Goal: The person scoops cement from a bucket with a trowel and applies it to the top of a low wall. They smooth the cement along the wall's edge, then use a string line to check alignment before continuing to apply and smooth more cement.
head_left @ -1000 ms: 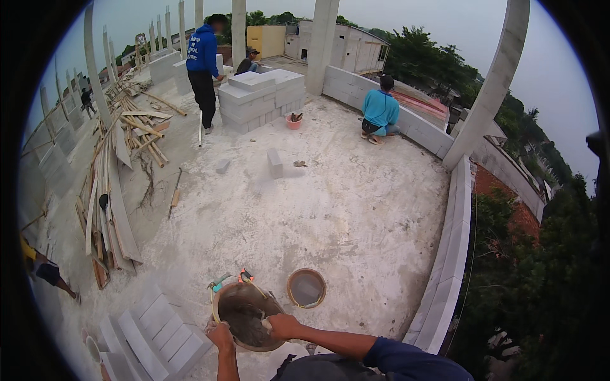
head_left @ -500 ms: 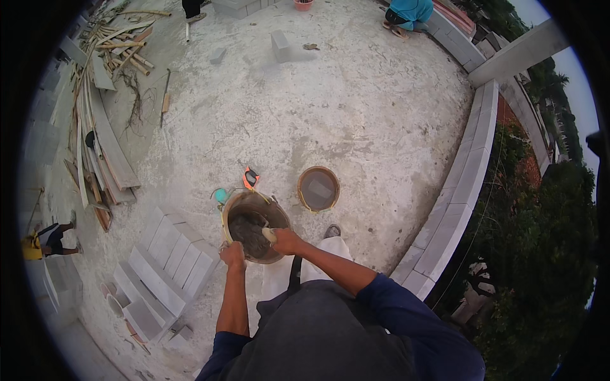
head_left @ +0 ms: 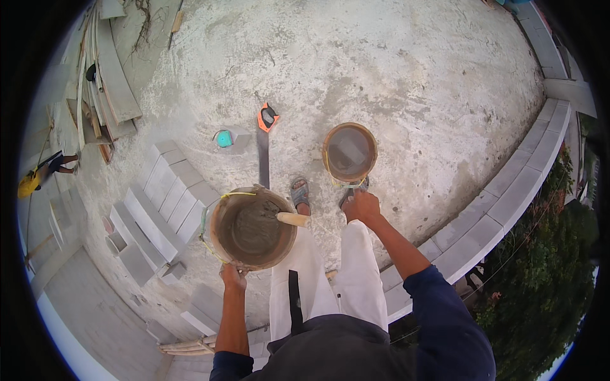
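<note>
"At the near rim of the bucket of grey mix [head_left: 219,219], what does our left grip [head_left: 234,277] have?"

"We hold that rim with the fingers closed on it, the bucket just left of our knees."

"And our right grip [head_left: 362,206]?"

"It is by the near side of the bucket of cloudy liquid [head_left: 373,166], close to its cord handle. We cannot tell whether the fingers are closed on it."

"What sticks out of the mix?"

"A wooden handle [head_left: 293,219], leaning over the rim toward us."

"Past that?"

"We see a saw [head_left: 264,155] with an orange-and-black handle, its blade pointing back toward the mix, and left of it a teal tape measure [head_left: 223,138] on the concrete floor [head_left: 419,127]. Pale blocks [head_left: 168,190] lie in rows on our left; a low block wall [head_left: 508,200] curves along our right."
</note>
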A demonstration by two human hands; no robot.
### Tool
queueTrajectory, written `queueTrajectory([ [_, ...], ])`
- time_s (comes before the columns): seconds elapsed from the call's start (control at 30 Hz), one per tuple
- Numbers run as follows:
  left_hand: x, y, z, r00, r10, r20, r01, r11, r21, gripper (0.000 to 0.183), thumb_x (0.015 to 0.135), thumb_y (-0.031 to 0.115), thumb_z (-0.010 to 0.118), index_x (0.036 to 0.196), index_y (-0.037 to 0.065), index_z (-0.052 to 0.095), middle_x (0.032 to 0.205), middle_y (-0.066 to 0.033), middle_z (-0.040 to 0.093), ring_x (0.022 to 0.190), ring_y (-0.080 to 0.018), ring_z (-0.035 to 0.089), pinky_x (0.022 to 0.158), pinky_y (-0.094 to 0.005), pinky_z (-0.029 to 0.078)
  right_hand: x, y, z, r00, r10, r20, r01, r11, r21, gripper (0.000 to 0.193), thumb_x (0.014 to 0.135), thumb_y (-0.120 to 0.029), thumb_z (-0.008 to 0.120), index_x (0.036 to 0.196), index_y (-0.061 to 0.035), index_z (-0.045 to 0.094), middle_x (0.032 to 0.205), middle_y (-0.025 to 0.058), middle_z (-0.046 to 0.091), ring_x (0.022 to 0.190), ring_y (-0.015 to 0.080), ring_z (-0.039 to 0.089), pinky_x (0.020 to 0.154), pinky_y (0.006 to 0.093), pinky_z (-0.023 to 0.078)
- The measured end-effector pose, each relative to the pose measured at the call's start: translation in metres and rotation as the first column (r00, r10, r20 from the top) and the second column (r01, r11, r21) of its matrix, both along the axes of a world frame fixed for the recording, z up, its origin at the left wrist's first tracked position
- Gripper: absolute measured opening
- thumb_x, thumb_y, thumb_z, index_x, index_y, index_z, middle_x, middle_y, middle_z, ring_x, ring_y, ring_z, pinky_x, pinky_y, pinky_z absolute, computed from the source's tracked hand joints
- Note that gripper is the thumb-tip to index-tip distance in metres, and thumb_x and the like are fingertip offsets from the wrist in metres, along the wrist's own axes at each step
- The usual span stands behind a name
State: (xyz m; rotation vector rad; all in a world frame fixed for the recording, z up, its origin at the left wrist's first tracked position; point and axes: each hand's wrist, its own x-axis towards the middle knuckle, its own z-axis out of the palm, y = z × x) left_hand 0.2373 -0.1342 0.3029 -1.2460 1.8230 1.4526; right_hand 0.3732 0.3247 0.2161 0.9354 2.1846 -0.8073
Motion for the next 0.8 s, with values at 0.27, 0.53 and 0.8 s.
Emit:
queueTrajectory([
  [0.27,0.059,-0.035,-0.066,0.963,0.237,0.129,-0.22,0.966,-0.136,0.01,0.071,0.001,0.051,0.067,0.01,0.052,0.072,-0.0041,0.054,0.067,-0.022,0.053,0.068,-0.0417,0.046,-0.071,0.091,-0.324,0.693,0.704,-0.155,-0.612,0.688,0.39,0.028,0.092,-0.013,0.056,0.119,-0.0081,0.063,0.117,0.0082,0.062,0.095,0.0236,0.068,0.073,0.0371,0.057],
  [0.53,0.043,-0.022,-0.079,0.929,0.316,0.192,-0.281,0.941,-0.188,0.012,0.076,-0.005,0.048,0.073,0.006,0.048,0.071,-0.0066,0.049,0.055,-0.019,0.044,0.06,-0.0406,0.047,-0.092,0.085,-0.447,0.958,0.236,0.161,-0.241,0.97,0.014,0.03,0.093,-0.026,0.054,0.105,-0.0096,0.076,0.122,0.0128,0.067,0.111,0.0293,0.067,0.081,0.0448,0.058],
  [0.8,-0.038,0.048,-0.064,0.982,0.115,0.152,-0.117,0.993,0.003,0.01,0.078,-0.004,0.048,0.075,0.005,0.049,0.073,-0.0081,0.049,0.055,-0.0189,0.043,0.062,-0.0421,0.048,0.027,0.078,-0.272,0.914,0.253,-0.318,-0.212,0.964,0.157,0.016,0.082,-0.01,0.058,0.089,-0.0041,0.071,0.104,0.0161,0.068,0.089,0.034,0.07,0.077,0.0467,0.057],
])
